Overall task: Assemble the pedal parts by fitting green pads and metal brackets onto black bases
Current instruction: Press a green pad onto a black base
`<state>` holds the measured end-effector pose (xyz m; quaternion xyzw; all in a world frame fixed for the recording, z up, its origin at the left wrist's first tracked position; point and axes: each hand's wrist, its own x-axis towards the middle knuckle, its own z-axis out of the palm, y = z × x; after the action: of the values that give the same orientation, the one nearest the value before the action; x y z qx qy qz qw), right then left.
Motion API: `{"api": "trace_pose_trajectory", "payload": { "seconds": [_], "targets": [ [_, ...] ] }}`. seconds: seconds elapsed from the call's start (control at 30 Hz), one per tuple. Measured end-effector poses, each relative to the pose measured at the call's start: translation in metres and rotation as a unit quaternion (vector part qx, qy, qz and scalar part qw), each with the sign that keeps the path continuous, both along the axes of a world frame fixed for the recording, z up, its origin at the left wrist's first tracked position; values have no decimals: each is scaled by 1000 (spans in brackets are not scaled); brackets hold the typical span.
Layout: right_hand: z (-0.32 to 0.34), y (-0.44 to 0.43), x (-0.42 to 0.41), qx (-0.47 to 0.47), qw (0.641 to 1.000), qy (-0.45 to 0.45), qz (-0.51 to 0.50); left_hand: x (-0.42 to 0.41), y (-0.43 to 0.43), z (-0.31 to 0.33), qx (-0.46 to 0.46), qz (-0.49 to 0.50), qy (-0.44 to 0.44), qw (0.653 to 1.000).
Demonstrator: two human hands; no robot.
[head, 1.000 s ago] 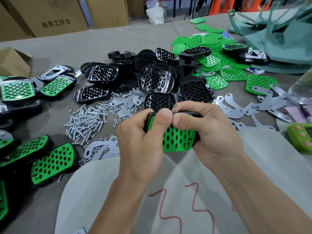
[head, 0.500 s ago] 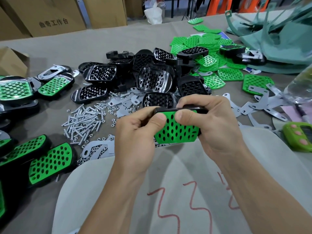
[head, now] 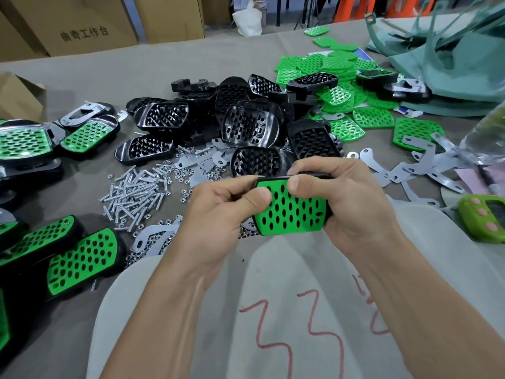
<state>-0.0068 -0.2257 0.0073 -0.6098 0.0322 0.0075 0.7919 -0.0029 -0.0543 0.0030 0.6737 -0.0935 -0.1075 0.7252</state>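
You are working over a grey tabletop (head: pixel 191 58) that carries the whole stock. A heap of black bases (head: pixel 246 124) lies far and centre. Loose green pads (head: pixel 336 69) spread to the far right, and flat metal brackets (head: pixel 426 165) are scattered at the right. A spill of screws (head: pixel 134 192) sits left of centre, and padded pedals (head: pixel 82 258) lie at the near left.

The piece in hand is near you at centre, raised off the tabletop. It is a green pad (head: pixel 292 212) lying face up on a black base (head: pixel 273 178), whose rim shows along the pad's far edge.

By my reading you are at the pad-seating step, pressing the pad into its base. The next move probably calls for firm, even thumb pressure along the edges until the pad sits flush, then a bracket from the right.

Your left hand (head: pixel 218 217) grips the piece's left end, with the thumb pressing on the pad's far-left corner. Your right hand (head: pixel 355 203) clasps the right end, fingers curled over the far rim, with its thumb on the far edge just beside the left thumb. I cannot tell whether the pad is fully seated.
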Motion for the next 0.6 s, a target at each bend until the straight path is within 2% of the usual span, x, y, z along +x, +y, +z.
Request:
{"api": "trace_pose_trajectory", "payload": {
  "seconds": [0.33, 0.5, 0.6],
  "targets": [
    [-10, -1, 7, 27, 998, 63, 6, 3, 12, -1, 65, -73, -4, 995],
    [-14, -2, 11, 32, 996, 86, 2, 0, 7, -2, 124, -30, -38, 991],
    [-16, -3, 12, 37, 995, 97, -3, 1, 6, -6, 191, -19, -71, 979]
  ]
}}
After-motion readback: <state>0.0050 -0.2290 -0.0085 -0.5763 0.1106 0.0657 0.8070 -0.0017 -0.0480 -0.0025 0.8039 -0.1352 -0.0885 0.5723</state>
